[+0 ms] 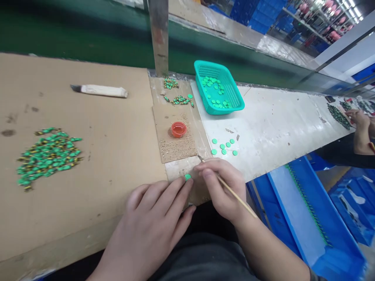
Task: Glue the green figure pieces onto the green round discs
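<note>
My left hand (pixel 158 203) lies flat at the table's near edge, fingers stretched out and thumb apart. Its index and middle fingertips touch a small round green disc (pixel 188 177) on the work surface. My right hand (pixel 224 187) is closed around a thin paintbrush (pixel 237 198) with a pale wooden handle. The brush's dark tip points up and left, near the corner of a speckled cardboard piece (pixel 172 152). On that cardboard stands a small red cup (pixel 179 129), just beyond both hands. Several loose green discs (pixel 223 146) lie to the right of the brush.
A teal basket (pixel 238 102) with green discs stands behind. Green-and-yellow small pieces (pixel 49 154) are heaped at left, with more (pixel 180 100) at the back. A wrapped-handle knife (pixel 101 90) lies back left. Blue bins (pixel 293 210) and a co-worker's hand (pixel 360 119) are at right.
</note>
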Available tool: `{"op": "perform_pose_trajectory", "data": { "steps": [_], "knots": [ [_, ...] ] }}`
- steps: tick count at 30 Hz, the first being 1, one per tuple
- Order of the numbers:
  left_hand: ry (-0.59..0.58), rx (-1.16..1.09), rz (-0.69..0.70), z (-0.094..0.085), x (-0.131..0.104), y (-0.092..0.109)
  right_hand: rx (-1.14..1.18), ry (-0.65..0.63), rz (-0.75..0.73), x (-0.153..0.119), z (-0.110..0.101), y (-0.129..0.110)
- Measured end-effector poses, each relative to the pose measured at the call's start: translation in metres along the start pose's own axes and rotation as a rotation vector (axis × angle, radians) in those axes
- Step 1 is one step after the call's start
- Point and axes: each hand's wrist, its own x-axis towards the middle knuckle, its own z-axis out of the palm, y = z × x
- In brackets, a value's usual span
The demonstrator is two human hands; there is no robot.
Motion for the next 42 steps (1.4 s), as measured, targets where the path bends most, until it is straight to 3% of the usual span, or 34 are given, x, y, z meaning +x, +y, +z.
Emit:
{"op": "perform_pose_trajectory", "data": {
  "steps": [4,7,12,16,19,22,26,28,30,32,36,42],
  "knots": [
    [0.035,-0.018,-0.009,-0.002,0.0,0.002,-0.13,-0.175,-0.149,-0.003,-0.001,0.003],
    [-0.002,-0.043,-0.057,-0.009,-0.002,0.009,-0.133,-0.247,-0.202,-0.005,-0.002,0.006],
    [-0.119,-0.083,-0.132,-0.019,-0.006,0.019,-0.148,-0.303,-0.12,-0.008,-0.004,0.012],
    [-0.16,-0.037,-0.143,-0.024,-0.01,0.019,-0.16,-0.343,-0.101,-0.005,-0.004,0.013],
    [-0.179,-0.056,-0.133,-0.039,-0.019,0.012,-0.197,-0.367,-0.083,-0.004,-0.004,0.007],
    [-0.169,-0.035,-0.281,-0.07,-0.038,-0.026,-0.24,-0.382,-0.1,-0.005,-0.002,0.001],
    [-0.107,0.164,-0.736,-0.13,-0.066,-0.123,-0.253,-0.334,-0.142,-0.012,0.004,0.004],
    [-0.136,0.231,-0.872,-0.156,-0.073,-0.168,-0.25,-0.285,-0.149,-0.018,0.008,0.008],
    [-0.213,0.238,-0.933,-0.171,-0.075,-0.196,-0.251,-0.235,-0.154,-0.024,0.01,0.012],
    [-0.282,0.229,-0.96,-0.176,-0.075,-0.208,-0.246,-0.199,-0.169,-0.028,0.01,0.014],
    [-0.324,0.216,-0.979,-0.17,-0.076,-0.208,-0.213,-0.158,-0.167,-0.031,0.006,0.013],
    [-0.175,0.143,-0.972,-0.174,-0.077,-0.202,-0.199,-0.156,-0.17,-0.03,0.005,0.013]
  ]
}}
